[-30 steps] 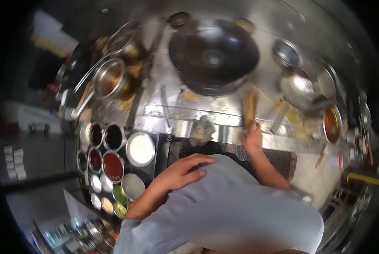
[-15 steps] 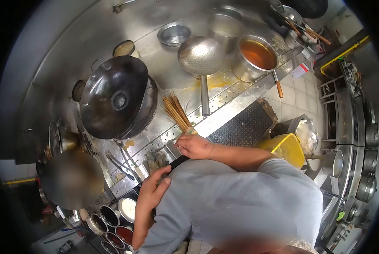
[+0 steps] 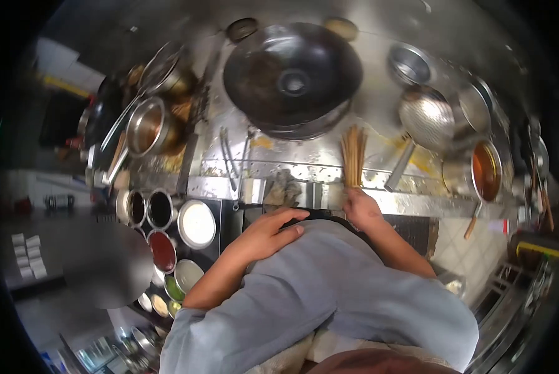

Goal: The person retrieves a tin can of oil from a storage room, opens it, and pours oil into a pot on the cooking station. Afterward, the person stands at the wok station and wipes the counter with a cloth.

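Observation:
My right hand [image 3: 362, 209] is closed around the lower end of a bamboo brush [image 3: 353, 156], whose bristles point away from me over the front edge of the steel counter. Against the front of my clothing rests my left hand [image 3: 270, 234], its fingers and thumb apart and nothing in it. A large dark wok [image 3: 292, 81] sits on the stove beyond both hands. Just past my left fingertips, a crumpled cloth [image 3: 282, 190] lies at the counter's edge. Long metal tongs [image 3: 229, 162] lie to the left of it.
At right are a perforated ladle [image 3: 427, 117], a metal bowl [image 3: 409, 64] and a pot of orange liquid [image 3: 486, 171]. Seasoning containers, one with white contents [image 3: 196, 224], stand at left. A steel pot [image 3: 146, 128] stands at the upper left. A blurred round patch covers part of the left side.
The view has swung right and then back left. The brush stays in my right hand throughout, and my left hand remains against my clothing.

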{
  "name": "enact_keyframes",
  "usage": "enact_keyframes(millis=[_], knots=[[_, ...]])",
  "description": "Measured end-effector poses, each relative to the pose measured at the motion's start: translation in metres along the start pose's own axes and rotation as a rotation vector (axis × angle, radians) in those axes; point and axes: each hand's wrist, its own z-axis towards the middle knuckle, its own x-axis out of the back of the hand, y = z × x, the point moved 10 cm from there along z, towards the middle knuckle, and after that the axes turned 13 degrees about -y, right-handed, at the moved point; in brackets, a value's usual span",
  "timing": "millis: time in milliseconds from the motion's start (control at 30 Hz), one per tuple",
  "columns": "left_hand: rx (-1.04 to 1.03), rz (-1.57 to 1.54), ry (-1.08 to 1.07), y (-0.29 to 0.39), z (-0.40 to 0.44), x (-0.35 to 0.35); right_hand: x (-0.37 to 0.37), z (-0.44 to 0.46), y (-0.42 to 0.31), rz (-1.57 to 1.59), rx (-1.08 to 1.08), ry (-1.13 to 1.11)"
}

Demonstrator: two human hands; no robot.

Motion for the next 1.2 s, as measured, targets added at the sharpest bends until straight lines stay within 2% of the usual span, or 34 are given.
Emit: enact_keyframes(millis=[200,300,400,467,567,667,767,867,967,1067,1167,1200], knots=[[0.134,-0.278,0.137,-0.054,-0.025,-0.004,-0.027,0.014,-0.035,0.088,0.152,-0.241],[0.158,-0.387,0.250,-0.102,-0.031,-0.012,-0.036,0.017,-0.030,-0.003,0.173,-0.124],[0.223,-0.329,0.407,-0.158,-0.033,-0.009,-0.003,0.007,-0.028,-0.076,0.132,0.178],[0.246,-0.225,0.504,-0.171,-0.033,0.004,-0.003,0.010,-0.007,-0.122,0.008,0.176],[0.326,-0.024,0.529,-0.161,-0.020,0.027,-0.006,0.012,0.018,-0.142,-0.235,0.109],[0.285,0.278,0.605,-0.175,0.009,0.039,-0.012,0.014,0.039,-0.012,-0.385,0.120],[0.530,0.280,0.434,-0.201,0.036,0.037,-0.019,0.014,0.058,0.142,-0.475,0.171],[0.572,0.296,0.491,-0.205,0.042,0.041,-0.025,0.014,0.065,0.137,-0.509,0.130],[0.522,0.273,0.556,-0.196,0.036,0.042,-0.027,0.007,0.065,0.144,-0.547,0.119],[0.254,0.535,0.677,-0.171,0.028,0.034,-0.029,0.003,0.064,0.172,-0.534,0.148],[-0.073,0.580,0.711,-0.138,0.012,0.023,-0.021,0.001,0.044,0.111,-0.376,0.221],[-0.062,0.480,0.652,-0.138,0.011,0.020,-0.015,-0.004,0.040,0.077,-0.330,0.257]])
